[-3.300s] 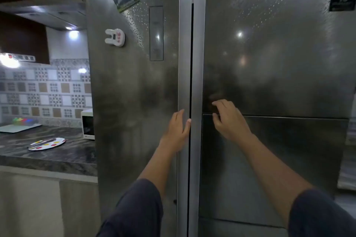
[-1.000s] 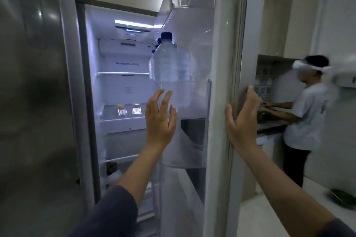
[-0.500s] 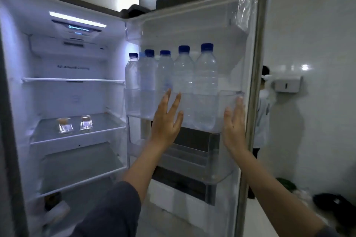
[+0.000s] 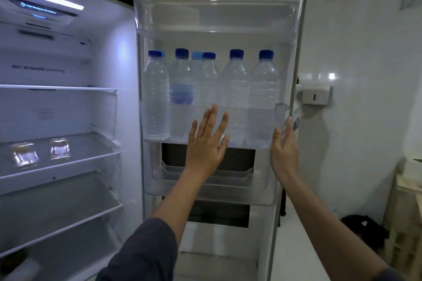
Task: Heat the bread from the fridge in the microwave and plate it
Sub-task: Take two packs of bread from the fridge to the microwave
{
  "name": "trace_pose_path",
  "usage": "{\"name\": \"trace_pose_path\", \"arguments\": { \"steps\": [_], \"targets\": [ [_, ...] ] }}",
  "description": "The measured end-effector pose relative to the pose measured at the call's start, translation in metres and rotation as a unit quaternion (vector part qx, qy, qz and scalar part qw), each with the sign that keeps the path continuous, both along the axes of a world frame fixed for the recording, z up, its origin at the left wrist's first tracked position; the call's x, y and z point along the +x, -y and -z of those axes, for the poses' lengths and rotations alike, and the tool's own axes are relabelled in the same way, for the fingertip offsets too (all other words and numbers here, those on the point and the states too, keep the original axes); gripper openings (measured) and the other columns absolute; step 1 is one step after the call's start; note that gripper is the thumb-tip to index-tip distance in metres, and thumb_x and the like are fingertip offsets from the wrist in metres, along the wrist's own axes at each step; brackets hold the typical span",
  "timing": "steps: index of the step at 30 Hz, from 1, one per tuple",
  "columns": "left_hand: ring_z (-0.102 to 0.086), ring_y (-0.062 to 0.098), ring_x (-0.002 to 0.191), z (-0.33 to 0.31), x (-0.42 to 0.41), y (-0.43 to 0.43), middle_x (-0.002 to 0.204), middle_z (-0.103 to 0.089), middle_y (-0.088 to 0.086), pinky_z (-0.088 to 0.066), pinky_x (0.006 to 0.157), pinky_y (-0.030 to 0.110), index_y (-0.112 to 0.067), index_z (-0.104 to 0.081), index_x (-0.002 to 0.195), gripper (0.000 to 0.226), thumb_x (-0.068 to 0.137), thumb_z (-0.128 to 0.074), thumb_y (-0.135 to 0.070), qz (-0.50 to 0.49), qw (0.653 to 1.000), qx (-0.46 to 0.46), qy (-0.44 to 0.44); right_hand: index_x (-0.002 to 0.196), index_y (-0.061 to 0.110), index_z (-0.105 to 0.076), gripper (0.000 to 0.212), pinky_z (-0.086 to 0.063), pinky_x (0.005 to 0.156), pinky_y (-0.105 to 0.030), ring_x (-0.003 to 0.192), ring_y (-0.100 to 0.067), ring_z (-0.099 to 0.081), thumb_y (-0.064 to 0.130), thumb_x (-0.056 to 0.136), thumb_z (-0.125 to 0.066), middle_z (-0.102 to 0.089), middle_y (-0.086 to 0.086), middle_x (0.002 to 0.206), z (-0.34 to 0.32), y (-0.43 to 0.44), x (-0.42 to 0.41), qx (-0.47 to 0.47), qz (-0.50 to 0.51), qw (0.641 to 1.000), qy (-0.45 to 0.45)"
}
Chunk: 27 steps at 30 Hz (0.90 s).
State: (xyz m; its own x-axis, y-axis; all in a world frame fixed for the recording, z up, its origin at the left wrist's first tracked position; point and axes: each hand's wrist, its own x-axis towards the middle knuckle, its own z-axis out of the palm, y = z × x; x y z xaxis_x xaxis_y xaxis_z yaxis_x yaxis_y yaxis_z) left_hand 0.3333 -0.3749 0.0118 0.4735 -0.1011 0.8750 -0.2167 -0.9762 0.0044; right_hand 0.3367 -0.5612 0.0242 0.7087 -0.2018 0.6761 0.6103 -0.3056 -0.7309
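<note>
The fridge door [image 4: 219, 121] is swinging wider than it stood half a second ago, and the view is squaring up on its inner bins. The left hand [image 4: 206, 143] is spreading flat, fingers apart, holding nothing, over the front of the bottle bin [image 4: 262, 141]. The right hand [image 4: 284, 146] is also splayed and empty, cupping the bin's right corner at the door's edge. Just behind them, a row of blue-capped water bottles [image 4: 235, 98] is standing upright in that bin; the bins above and below are showing nothing inside.

Further left, the lit fridge interior [image 4: 57, 109] is opening up. Two small clear packets [image 4: 41, 151] are sitting on the middle shelf [image 4: 91, 157], well apart from both hands. They're too blurred to call, but they're the likeliest candidate for the bread; otherwise no bread is in view.

The danger now: both hands are busy on the door, far from the shelves. Pushing hard on that loaded bin could be rocking the bottles, and a door left to drift back could be closing on a reaching arm.
</note>
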Motion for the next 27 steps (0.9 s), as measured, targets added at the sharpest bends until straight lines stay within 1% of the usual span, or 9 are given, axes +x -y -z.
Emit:
{"name": "trace_pose_path", "arguments": {
  "steps": [5, 8, 11, 13, 15, 17, 19, 23, 27],
  "targets": [
    [0.008, 0.013, 0.145, 0.0, 0.002, 0.005, 0.158, 0.007, -0.002, 0.011, 0.116, 0.034, -0.028, -0.003, 0.149, 0.058, 0.097, -0.026, -0.042, -0.018, 1.0, 0.008, -0.018, 0.149, 0.022, -0.02, 0.05, -0.033, 0.105, -0.032, 0.135, -0.025, -0.036, 0.031, 0.101, -0.033, -0.027, -0.008, 0.15, -0.005, -0.006, -0.001, 0.028, 0.042, 0.998, -0.026],
    [0.014, 0.013, 0.145, -0.003, -0.005, 0.003, 0.157, 0.013, 0.0, 0.015, 0.116, 0.033, -0.028, 0.001, 0.148, 0.062, 0.097, -0.031, -0.04, -0.013, 0.999, 0.02, -0.037, 0.147, 0.019, -0.028, 0.048, -0.035, 0.095, -0.027, 0.123, -0.028, -0.044, 0.026, 0.1, -0.037, -0.034, -0.014, 0.139, -0.012, -0.008, -0.008, 0.045, 0.062, 0.996, -0.042],
    [0.013, 0.008, 0.143, -0.007, -0.02, -0.007, 0.158, 0.01, -0.002, 0.008, 0.115, 0.034, -0.027, -0.003, 0.149, 0.065, 0.096, -0.039, -0.034, 0.024, 0.998, 0.021, -0.055, 0.141, 0.011, -0.037, 0.047, -0.038, 0.097, -0.019, 0.117, -0.024, -0.043, 0.011, 0.095, -0.047, -0.034, -0.016, 0.131, -0.02, -0.019, -0.018, 0.059, 0.096, 0.994, 0.012],
    [0.003, 0.005, 0.141, -0.007, -0.037, -0.022, 0.159, -0.003, -0.002, -0.001, 0.113, 0.031, -0.025, -0.013, 0.148, 0.062, 0.095, -0.043, -0.031, 0.049, 0.997, -0.018, -0.048, 0.137, 0.008, -0.041, 0.049, -0.03, 0.094, -0.002, 0.118, -0.016, -0.037, 0.002, 0.089, -0.05, -0.033, -0.017, 0.133, -0.025, -0.04, -0.026, 0.058, 0.093, 0.99, 0.086],
    [-0.008, 0.006, 0.141, -0.005, -0.054, -0.048, 0.158, -0.011, -0.003, -0.006, 0.112, 0.028, -0.023, -0.018, 0.148, 0.059, 0.095, -0.045, -0.03, 0.049, 0.996, -0.065, -0.043, 0.132, 0.005, -0.046, 0.047, -0.024, 0.094, 0.005, 0.119, -0.013, -0.034, -0.002, 0.086, -0.051, -0.037, -0.02, 0.131, -0.028, -0.074, -0.037, 0.033, 0.066, 0.984, 0.164],
    [-0.016, 0.012, 0.144, -0.001, -0.072, -0.083, 0.157, -0.014, -0.002, -0.012, 0.113, 0.029, -0.022, -0.019, 0.147, 0.058, 0.096, -0.044, -0.031, 0.025, 0.995, -0.087, -0.048, 0.126, 0.003, -0.051, 0.043, -0.025, 0.097, 0.002, 0.117, -0.012, -0.037, -0.002, 0.083, -0.051, -0.043, -0.021, 0.126, -0.027, -0.117, -0.049, -0.002, 0.016, 0.976, 0.216],
    [-0.019, 0.014, 0.144, 0.002, -0.089, -0.121, 0.157, -0.016, -0.003, -0.014, 0.112, 0.028, -0.023, -0.019, 0.148, 0.057, 0.097, -0.042, -0.035, -0.01, 0.993, -0.106, -0.051, 0.123, 0.003, -0.054, 0.04, -0.028, 0.098, 0.001, 0.114, -0.009, -0.038, 0.0, 0.083, -0.05, -0.047, -0.02, 0.122, -0.021, -0.167, -0.063, -0.027, -0.06, 0.971, 0.23],
    [-0.023, 0.015, 0.143, 0.007, -0.118, -0.204, 0.156, -0.02, -0.004, -0.022, 0.114, 0.035, -0.025, -0.021, 0.147, 0.055, 0.097, -0.04, -0.037, -0.072, 0.98, -0.176, -0.052, 0.124, 0.009, -0.054, 0.038, -0.029, 0.094, 0.004, 0.111, -0.003, -0.041, 0.003, 0.087, -0.049, -0.048, -0.01, 0.123, -0.006, -0.269, -0.086, -0.041, -0.21, 0.959, 0.185],
    [-0.028, 0.016, 0.141, 0.02, -0.139, -0.286, 0.154, -0.028, -0.002, -0.028, 0.114, 0.037, -0.021, -0.028, 0.145, 0.055, 0.095, -0.045, -0.033, -0.11, 0.964, -0.239, -0.039, 0.127, 0.013, -0.052, 0.042, -0.021, 0.086, 0.011, 0.109, -0.004, -0.042, -0.002, 0.088, -0.051, -0.046, -0.006, 0.124, 0.009, -0.358, -0.086, -0.088, -0.295, 0.943, 0.123]
  ]
}}
